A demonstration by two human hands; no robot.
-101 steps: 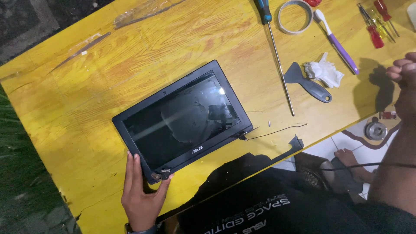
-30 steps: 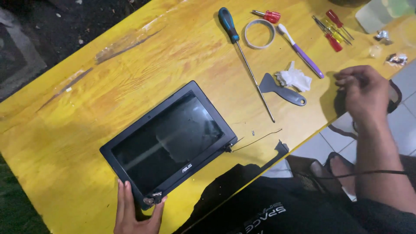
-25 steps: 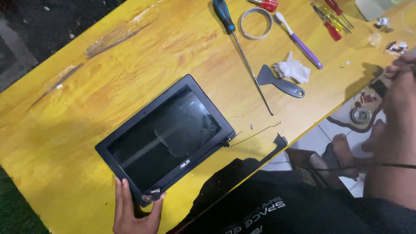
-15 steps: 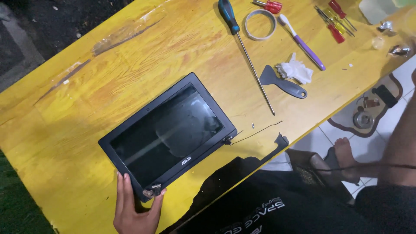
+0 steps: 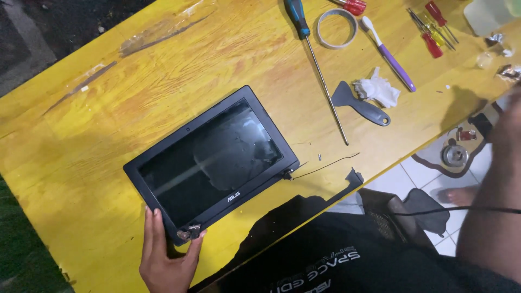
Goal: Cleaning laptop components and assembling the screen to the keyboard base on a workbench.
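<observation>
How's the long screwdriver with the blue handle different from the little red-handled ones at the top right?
The blue-handled screwdriver has a far longer shaft than the red-handled screwdrivers. It lies alone beside the tape ring, while the red ones lie as a close group. Its handle is blue-green and black; theirs are red. All lie flat on the yellow table, handles toward the far edge, away from both hands.

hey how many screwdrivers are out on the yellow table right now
4. A long teal-handled screwdriver lies at top centre, beside the tape ring. A red handle is cut off at the top edge. Two small red ones lie top right. More may sit outside the view.
</observation>
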